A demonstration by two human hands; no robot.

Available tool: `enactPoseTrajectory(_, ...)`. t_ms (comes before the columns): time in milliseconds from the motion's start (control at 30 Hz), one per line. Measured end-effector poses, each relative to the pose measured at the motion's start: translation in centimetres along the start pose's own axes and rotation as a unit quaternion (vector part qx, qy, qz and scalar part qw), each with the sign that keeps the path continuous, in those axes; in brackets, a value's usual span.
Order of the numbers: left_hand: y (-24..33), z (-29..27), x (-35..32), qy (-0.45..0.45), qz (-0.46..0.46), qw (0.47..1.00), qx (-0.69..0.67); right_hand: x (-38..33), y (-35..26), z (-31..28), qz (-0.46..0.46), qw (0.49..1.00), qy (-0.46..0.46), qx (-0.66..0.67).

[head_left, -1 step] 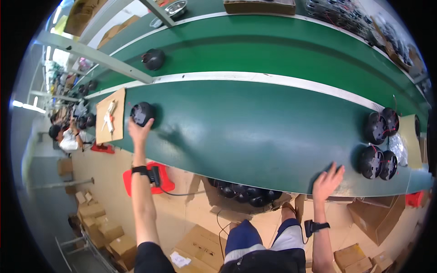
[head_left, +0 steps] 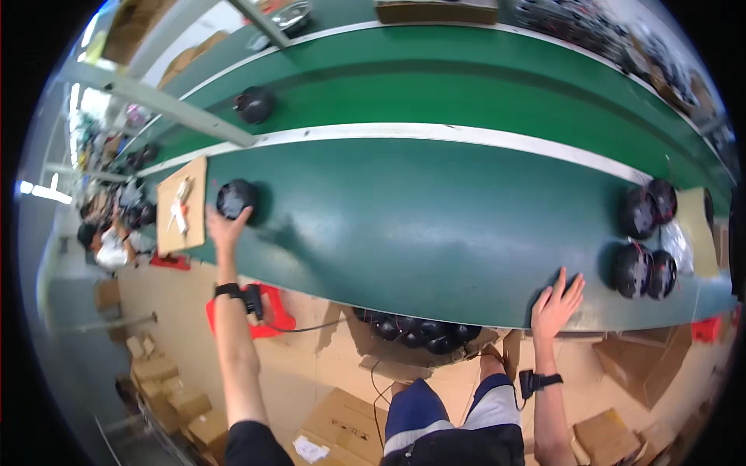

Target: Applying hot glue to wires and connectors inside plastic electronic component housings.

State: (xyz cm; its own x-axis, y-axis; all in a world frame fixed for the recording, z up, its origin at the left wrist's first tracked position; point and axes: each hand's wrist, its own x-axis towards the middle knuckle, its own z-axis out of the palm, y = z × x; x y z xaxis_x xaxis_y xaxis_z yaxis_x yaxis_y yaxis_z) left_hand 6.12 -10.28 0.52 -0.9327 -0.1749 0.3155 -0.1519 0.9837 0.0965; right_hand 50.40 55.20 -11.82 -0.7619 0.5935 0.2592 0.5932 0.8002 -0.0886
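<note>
A round black dome-shaped housing (head_left: 237, 199) rests on the green tabletop (head_left: 404, 225) at the left. At its near side is my left hand (head_left: 226, 227), thumb and fingers spread apart, the thumb touching or just overlapping its lower edge. My right hand (head_left: 556, 307) lies open, palm down, near the front edge of the tabletop at the right, with nothing in it. Beyond that hand, several similar black housings (head_left: 633, 270) with red wires stand grouped at the right end. A white glue gun (head_left: 180, 206) lies on a cardboard sheet (head_left: 193, 225) left of the single housing.
Another black housing (head_left: 255, 105) sits on the green belt (head_left: 435, 97) behind a white rail. Below the front edge stands an open carton (head_left: 404, 359) of black domes. A red stool (head_left: 272, 311) is under the left side. Cartons (head_left: 604, 439) lie on the floor. Another person (head_left: 113, 250) sits far left.
My left hand has loosened from the black housing and drawn slightly toward me, its fingers spreading. The right hand stays near the same spot, its fingers shifting slightly. The whole view has shifted a little.
</note>
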Motion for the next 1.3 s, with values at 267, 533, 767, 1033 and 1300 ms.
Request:
enactPoseTrajectory(267, -4.0, 4.3, 6.9, -0.21, 0.033, 0.944, -0.251, 1.2, -2.2, -2.7, 0.079, 0.994, 0.018, 0.069)
enactPoseTrajectory(533, 29.0, -1.5, -12.7, -0.247, 0.383, 0.825, -0.334, 1.6, -3.6, -3.6, 0.124, 0.985, 0.04, 0.116)
enactPoseTrajectory(767, 59.8, -4.6, -27.2, -0.308, 0.378, 0.818, -0.305, 1.3, -3.1, -3.6, 0.136, 0.98, 0.032, 0.142)
enactPoseTrajectory(1033, 54.5, 1.7, -17.9, -0.208, 0.379, 0.83, -0.351, 1.5, -2.3, -2.7, 0.102, 0.982, 0.032, 0.156)
enactPoseTrajectory(1300, 25.7, 5.9, 14.7, 0.064, 0.134, 0.981, -0.122, 0.8, -2.4, -2.4, 0.111, 0.989, 0.004, 0.101)
